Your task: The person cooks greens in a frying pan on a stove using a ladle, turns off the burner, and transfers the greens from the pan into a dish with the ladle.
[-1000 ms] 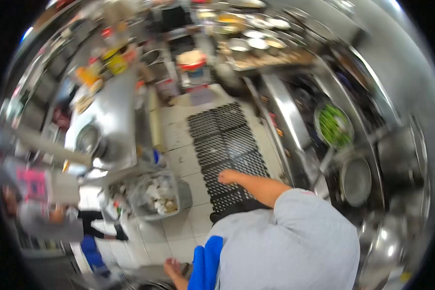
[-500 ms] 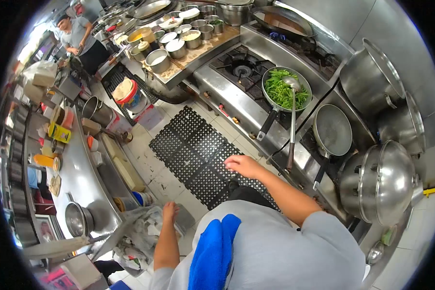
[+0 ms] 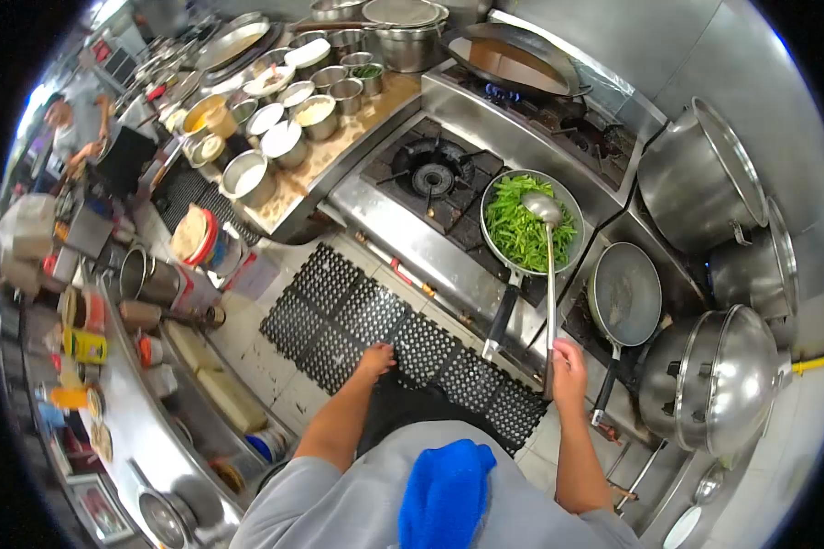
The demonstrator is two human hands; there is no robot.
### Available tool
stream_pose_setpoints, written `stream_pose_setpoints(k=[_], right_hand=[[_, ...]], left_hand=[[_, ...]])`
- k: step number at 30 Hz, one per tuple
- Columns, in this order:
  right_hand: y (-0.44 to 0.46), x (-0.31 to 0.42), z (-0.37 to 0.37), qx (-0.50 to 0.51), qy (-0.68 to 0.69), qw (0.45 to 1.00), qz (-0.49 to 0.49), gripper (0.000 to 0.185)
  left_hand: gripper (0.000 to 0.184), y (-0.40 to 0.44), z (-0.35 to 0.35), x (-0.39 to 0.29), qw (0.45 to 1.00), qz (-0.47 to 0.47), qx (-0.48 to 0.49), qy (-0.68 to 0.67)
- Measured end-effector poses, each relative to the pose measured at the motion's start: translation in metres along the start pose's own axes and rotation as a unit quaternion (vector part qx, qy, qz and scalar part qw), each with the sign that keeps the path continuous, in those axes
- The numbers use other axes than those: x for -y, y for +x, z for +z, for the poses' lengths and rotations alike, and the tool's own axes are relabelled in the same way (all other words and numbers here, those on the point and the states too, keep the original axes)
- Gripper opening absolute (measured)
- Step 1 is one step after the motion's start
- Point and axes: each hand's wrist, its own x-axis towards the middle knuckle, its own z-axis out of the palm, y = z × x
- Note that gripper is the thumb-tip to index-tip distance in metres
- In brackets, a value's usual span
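My right hand (image 3: 569,368) is closed on the handle of a long metal ladle (image 3: 550,274), whose bowl rests on chopped greens in a frying pan (image 3: 569,253). The green vegetables (image 3: 518,227) fill much of that pan, which sits at the front of the stove with its black handle towards me. My left hand (image 3: 375,359) hangs over the black floor mat (image 3: 334,316), touching nothing visible; its fingers look curled, but what they do is unclear. An empty pan (image 3: 624,291) lies right of the greens, near my right hand.
A lit burner heats a wok (image 3: 511,59) at the back. Metal pots (image 3: 285,144) crowd the counter at upper left. Large pots (image 3: 700,174) and a domed steel vessel (image 3: 716,380) stand at right. Another person (image 3: 82,128) stands far left.
My right hand has moved right from over the mat and taken hold of the ladle's handle. My left hand has moved forward over the mat. The view has turned towards the stove.
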Motion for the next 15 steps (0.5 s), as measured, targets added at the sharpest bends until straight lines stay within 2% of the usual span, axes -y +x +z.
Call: stream_pose_setpoints(k=[3,5,7,11,12,15], right_hand=[[-0.026,0.003,0.007,-0.047,-0.016,0.993,0.103,0.018],[-0.046,0.025,0.011,-0.045,-0.071,0.991,0.106,0.017],[-0.06,0.05,0.017,-0.037,-0.161,0.985,0.051,0.015],[-0.096,0.07,0.021,-0.031,-0.183,0.969,0.163,0.011],[-0.099,0.076,0.024,-0.026,-0.197,0.958,0.204,0.01],[-0.109,0.094,0.038,-0.035,-0.201,0.961,0.187,0.011]], left_hand=[[0.028,0.045,0.024,-0.038,0.993,-0.05,0.087,-0.056],[0.024,0.088,0.044,-0.052,0.984,-0.07,0.136,-0.095],[0.022,0.112,0.065,-0.072,0.971,-0.08,0.115,-0.193],[0.02,0.145,0.104,-0.09,0.932,-0.138,0.1,-0.32],[0.013,0.153,0.114,-0.087,0.93,-0.131,0.1,-0.328],[0.017,0.166,0.126,-0.076,0.915,-0.127,0.142,-0.355]])
